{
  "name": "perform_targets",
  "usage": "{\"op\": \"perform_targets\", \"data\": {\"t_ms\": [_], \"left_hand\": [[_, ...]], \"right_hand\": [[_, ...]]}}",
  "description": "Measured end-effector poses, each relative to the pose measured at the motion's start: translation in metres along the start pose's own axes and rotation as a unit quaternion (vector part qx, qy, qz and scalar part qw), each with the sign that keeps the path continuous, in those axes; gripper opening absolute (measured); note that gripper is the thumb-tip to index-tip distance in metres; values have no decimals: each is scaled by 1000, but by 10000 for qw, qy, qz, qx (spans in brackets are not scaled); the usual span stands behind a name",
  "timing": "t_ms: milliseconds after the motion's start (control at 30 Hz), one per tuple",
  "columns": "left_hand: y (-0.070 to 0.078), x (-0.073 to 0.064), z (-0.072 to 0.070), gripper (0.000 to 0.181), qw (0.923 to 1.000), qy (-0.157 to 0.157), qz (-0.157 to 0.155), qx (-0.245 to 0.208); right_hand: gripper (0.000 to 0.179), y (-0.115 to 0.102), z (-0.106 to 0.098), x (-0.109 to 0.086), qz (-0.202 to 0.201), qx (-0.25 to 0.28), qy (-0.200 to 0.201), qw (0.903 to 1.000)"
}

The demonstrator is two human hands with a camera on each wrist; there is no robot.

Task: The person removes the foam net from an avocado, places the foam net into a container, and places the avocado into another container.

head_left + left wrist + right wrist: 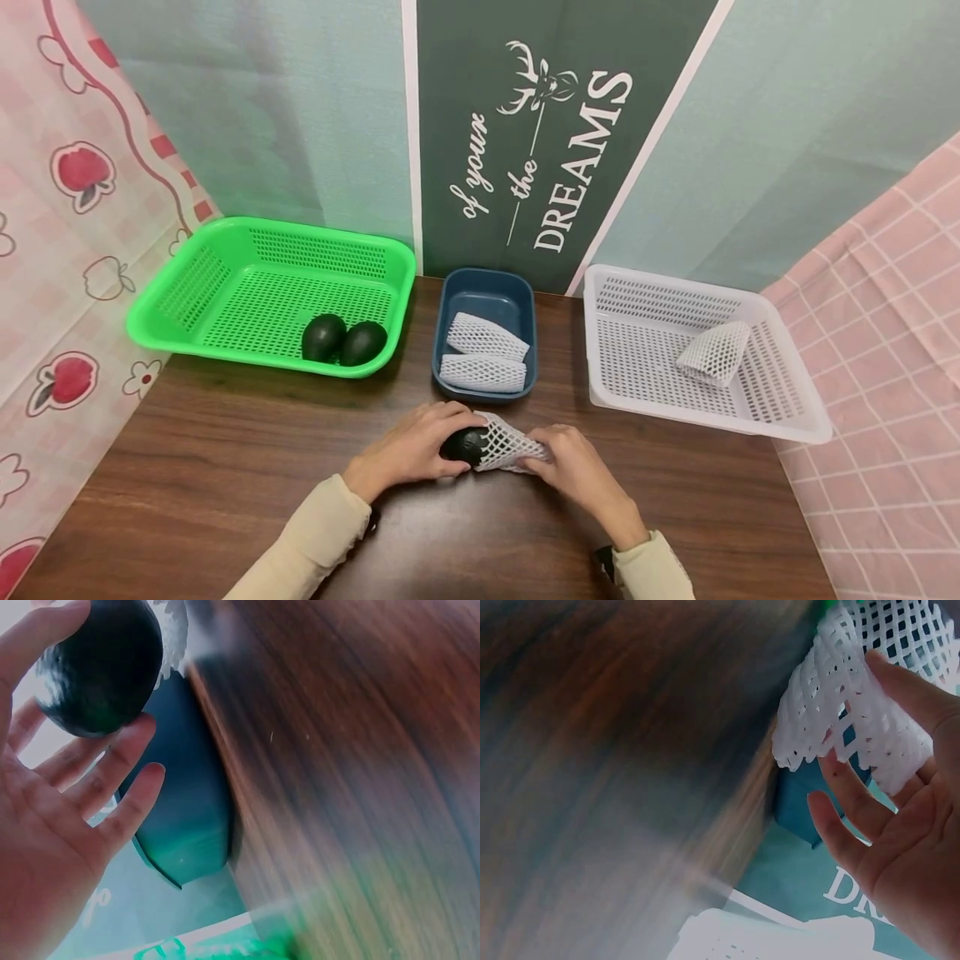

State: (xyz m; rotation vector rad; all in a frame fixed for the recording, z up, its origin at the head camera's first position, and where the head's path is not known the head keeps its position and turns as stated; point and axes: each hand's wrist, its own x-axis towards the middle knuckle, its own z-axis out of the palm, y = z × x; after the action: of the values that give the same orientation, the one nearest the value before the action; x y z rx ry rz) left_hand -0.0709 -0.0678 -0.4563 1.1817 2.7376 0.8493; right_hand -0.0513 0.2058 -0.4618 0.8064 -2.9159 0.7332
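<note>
My left hand grips a dark avocado by its left end, thumb on the near side and fingers over the far side. In the left wrist view the avocado looks glossy and nearly black. A white foam net sleeve covers the avocado's right part. My right hand pinches the sleeve's loose right end between thumb and fingers. The right wrist view shows the net bunched in those fingers. Both hands are just above the table, in front of the blue tray.
A green basket at left holds two dark avocados. Two folded foam nets lie in the blue tray in the middle. At right, a white basket contains a net-wrapped piece. Curtains stand behind and at both sides.
</note>
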Motion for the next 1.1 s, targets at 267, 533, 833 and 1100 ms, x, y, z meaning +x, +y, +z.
{"op": "perform_targets", "data": {"t_ms": [267,533,833,1100], "left_hand": [[-2,-3,-7,62,9998,130,-86,127],[-4,-5,-18,62,9993,293,-89,209],[-7,-6,-37,60,9979,537,-143,325],[-8,-10,-58,60,9932,1090,-42,397]], "right_hand": [[18,-2,-14,1,381,-161,13,9991],[18,2,-25,1,540,-124,134,9984],[21,4,-41,2,593,-77,247,9979],[20,4,-54,8,420,148,462,9979]]}}
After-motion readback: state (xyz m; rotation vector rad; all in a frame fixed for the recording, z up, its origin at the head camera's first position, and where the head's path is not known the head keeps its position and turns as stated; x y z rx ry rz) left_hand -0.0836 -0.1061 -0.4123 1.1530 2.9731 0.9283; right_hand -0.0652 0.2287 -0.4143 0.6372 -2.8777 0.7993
